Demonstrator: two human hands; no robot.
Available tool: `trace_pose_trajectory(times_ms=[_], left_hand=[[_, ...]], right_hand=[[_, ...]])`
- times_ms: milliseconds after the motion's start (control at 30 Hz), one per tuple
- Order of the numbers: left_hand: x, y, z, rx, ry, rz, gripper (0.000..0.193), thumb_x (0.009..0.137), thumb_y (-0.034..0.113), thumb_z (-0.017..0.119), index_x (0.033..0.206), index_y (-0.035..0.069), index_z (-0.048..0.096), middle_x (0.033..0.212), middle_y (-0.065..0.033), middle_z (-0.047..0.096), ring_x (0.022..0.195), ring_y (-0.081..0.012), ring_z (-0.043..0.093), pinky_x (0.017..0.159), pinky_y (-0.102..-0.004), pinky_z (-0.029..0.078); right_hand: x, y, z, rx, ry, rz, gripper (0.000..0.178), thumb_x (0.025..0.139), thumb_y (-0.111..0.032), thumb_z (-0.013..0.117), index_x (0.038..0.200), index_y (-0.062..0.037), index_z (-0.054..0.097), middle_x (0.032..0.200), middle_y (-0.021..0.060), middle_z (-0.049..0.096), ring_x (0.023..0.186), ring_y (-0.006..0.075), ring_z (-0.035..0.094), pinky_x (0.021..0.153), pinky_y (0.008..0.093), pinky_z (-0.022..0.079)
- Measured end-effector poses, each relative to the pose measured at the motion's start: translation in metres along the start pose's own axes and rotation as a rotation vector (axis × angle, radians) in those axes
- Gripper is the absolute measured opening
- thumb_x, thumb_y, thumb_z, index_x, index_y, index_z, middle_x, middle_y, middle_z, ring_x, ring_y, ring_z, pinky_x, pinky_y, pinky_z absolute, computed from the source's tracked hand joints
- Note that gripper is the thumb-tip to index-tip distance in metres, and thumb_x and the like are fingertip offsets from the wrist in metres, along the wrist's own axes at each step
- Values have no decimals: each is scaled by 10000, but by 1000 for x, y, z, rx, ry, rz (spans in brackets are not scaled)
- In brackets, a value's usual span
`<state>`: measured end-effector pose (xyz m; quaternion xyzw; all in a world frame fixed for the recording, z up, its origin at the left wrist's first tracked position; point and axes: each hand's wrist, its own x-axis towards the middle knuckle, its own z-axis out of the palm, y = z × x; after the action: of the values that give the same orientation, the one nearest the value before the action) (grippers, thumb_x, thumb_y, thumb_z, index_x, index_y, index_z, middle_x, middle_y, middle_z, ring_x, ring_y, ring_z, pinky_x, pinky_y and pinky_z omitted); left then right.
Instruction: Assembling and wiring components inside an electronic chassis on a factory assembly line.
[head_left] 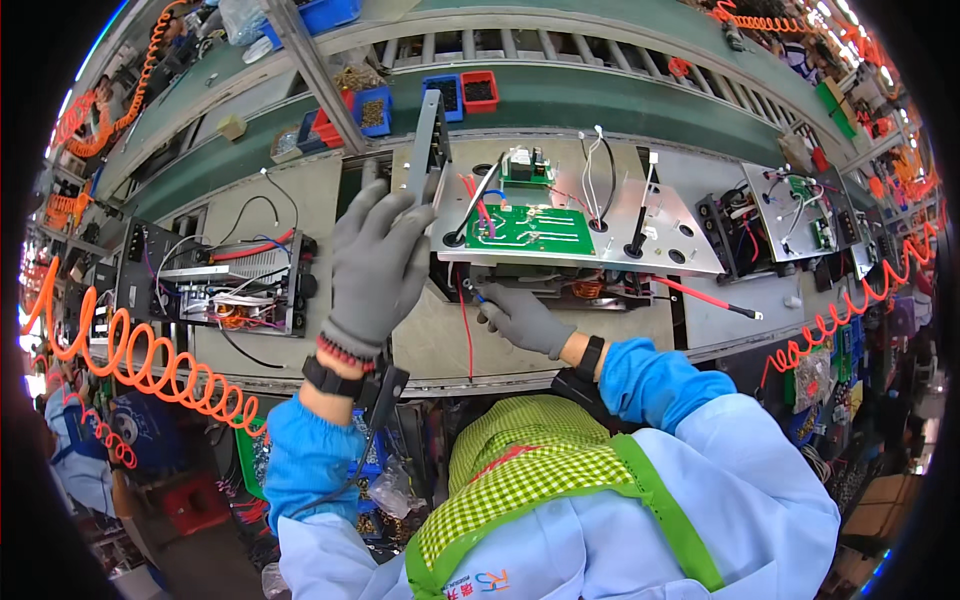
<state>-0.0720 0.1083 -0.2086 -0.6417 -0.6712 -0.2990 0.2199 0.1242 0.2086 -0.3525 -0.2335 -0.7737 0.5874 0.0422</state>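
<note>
My left hand, in a grey glove, has its fingers stretched out beside the lower end of an upright dark metal panel. Whether the fingertips press on that panel I cannot tell. Below the front edge of a silver metal plate, my gloved right hand pinches a wire end with a small ring terminal and a bit of blue. The plate carries a green circuit board, a smaller board and several loose leads. It lies over a dark chassis, partly hidden. A thin red wire hangs near my right fingertips.
Another opened unit stands at left, and a further one at right. A thick red cable sticks out rightward. Coiled orange air hoses stretch across both sides. Small parts bins sit behind, before a roller conveyor.
</note>
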Motion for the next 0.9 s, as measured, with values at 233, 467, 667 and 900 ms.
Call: trace_pose_trajectory(times_ms=[233, 467, 667, 900], left_hand=[[-1, -19, 34, -297, -176, -69, 263, 816, 100, 634, 1074, 59, 662, 1235, -124, 612, 1168, -384, 539, 963, -439, 473], [2, -12, 27, -242, -306, -48, 288, 813, 34, 602, 1099, 13, 636, 1295, -175, 561, 1196, -409, 519, 1023, -473, 436], [12, 7, 26, 164, -372, 57, 287, 786, 88, 629, 1069, 118, 667, 1267, -90, 556, 1271, -406, 471, 1122, -550, 292], [47, 19, 50, 357, -836, 37, 277, 828, 142, 594, 1061, 168, 741, 1161, -113, 675, 1229, -319, 559, 1183, -615, 91]], right_hand=[[30, -20, 34, 439, 233, 67, 270, 1005, -214, 511, 1121, 0, 629, 846, 50, 660, 657, 89, 572, 605, 253, 497], [49, -25, 60, 801, 464, 14, 283, 996, -282, 578, 1031, -16, 667, 759, 13, 623, 618, 65, 529, 585, 232, 465], [63, -14, 74, 1272, 469, 195, 185, 958, -188, 650, 1030, -19, 665, 798, -4, 610, 684, 94, 564, 642, 243, 477], [46, -17, 52, 45, 457, -298, 201, 912, -72, 622, 1104, -38, 671, 1152, 227, 640, 981, 347, 641, 777, 373, 524]])
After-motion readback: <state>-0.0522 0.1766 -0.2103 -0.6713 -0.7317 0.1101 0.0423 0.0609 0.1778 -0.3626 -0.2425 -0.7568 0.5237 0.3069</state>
